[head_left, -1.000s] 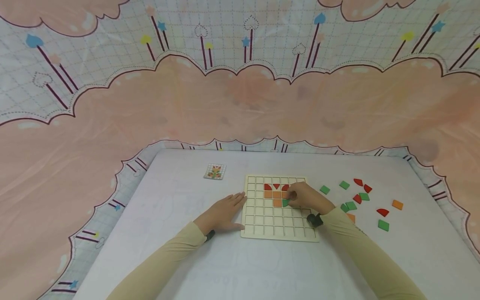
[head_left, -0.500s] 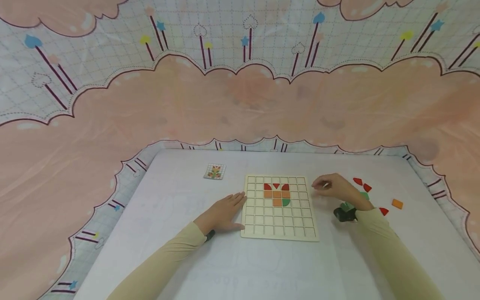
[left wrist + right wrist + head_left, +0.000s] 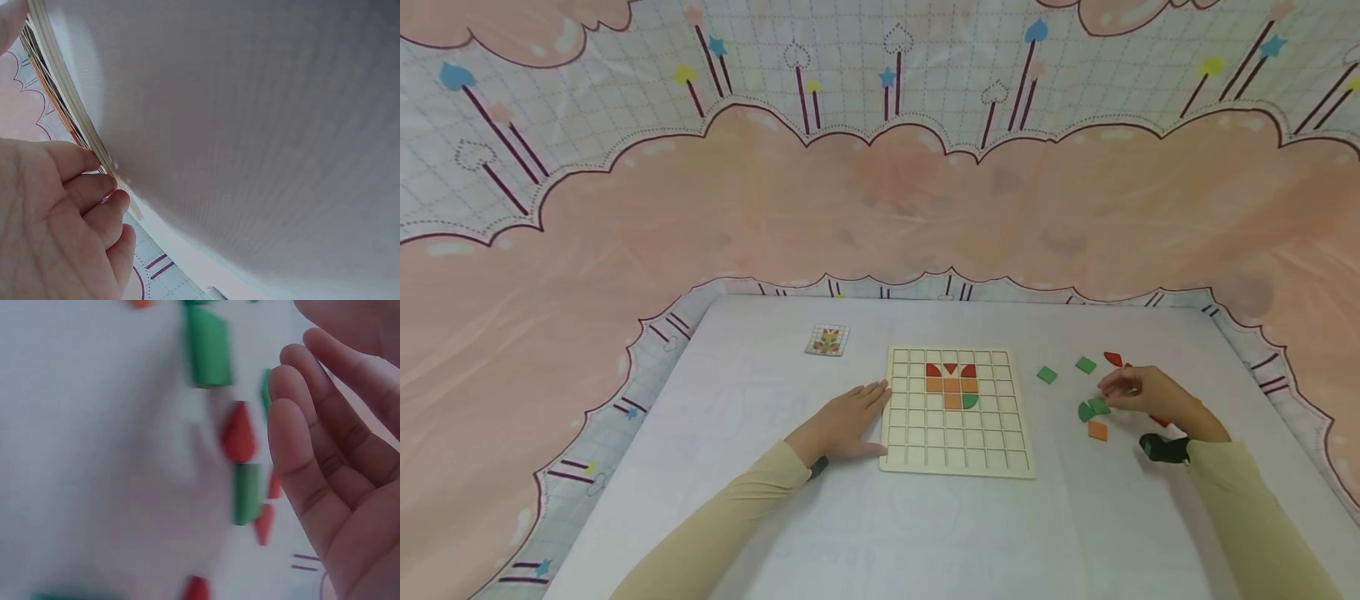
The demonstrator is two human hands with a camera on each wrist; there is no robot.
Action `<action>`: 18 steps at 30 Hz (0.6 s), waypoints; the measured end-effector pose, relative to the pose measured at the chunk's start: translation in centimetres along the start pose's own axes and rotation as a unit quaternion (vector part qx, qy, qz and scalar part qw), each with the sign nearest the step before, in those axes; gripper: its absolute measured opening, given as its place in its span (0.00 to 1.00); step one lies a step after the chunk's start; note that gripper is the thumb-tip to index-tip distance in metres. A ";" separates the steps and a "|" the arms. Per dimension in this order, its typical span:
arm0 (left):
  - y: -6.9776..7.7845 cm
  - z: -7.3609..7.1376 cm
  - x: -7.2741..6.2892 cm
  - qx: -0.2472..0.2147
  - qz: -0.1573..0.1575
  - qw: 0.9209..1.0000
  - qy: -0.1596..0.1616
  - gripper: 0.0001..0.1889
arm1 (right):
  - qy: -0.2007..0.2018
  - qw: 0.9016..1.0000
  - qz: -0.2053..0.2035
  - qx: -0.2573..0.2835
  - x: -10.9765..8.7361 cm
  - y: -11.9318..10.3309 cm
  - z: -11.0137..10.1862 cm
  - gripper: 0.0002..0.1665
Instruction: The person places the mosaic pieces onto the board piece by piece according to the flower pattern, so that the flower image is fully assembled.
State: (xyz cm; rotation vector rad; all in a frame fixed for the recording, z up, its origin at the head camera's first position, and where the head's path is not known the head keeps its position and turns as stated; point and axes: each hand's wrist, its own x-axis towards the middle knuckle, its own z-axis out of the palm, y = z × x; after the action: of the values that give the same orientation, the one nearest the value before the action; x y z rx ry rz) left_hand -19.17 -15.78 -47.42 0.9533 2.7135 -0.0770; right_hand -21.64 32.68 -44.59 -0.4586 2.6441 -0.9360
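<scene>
A pale grid board (image 3: 917,437) lies on the white table. Red, orange and green pieces sit together in its upper middle cells, the green quarter-round (image 3: 970,402) at lower right of the group. My left hand (image 3: 838,425) rests flat by the board's left edge, fingertips and thumb touching it; in the left wrist view, fingertips (image 3: 109,181) meet the board's side. My right hand (image 3: 1153,396) hovers over loose pieces at right, holding nothing. The right wrist view shows its thumb apart from the fingers (image 3: 290,434), beside a red piece (image 3: 239,434) and a green piece (image 3: 210,347).
A small picture card (image 3: 827,340) with a flower on a grid lies behind the board to the left. Right of the board are loose pieces, among them green squares (image 3: 1047,375) and an orange square (image 3: 1097,431). Some red pieces are partly hidden by my right hand.
My right hand has let go of the green quarter-round on the board and moved right, over the loose pieces. The left hand stays at the board's edge.
</scene>
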 end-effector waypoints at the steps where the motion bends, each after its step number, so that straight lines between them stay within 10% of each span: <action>1: 0.0 0.0 0.0 0.000 0.000 1.000 0.000 0.49 | 0.001 1.000 -0.008 0.000 -0.1 0.3 0.3 0.17; 18: -0.2 0.2 0.3 -0.001 0.002 1.000 -0.006 0.49 | -0.004 0.999 0.002 -0.045 2.4 -1.2 3.4 0.12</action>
State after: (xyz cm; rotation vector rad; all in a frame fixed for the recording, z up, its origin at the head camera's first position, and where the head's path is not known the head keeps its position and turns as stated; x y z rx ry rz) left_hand -19.49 -15.83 -47.68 0.9543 2.7011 -0.0800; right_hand -22.26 29.03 -46.77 -0.4779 2.6885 -0.8142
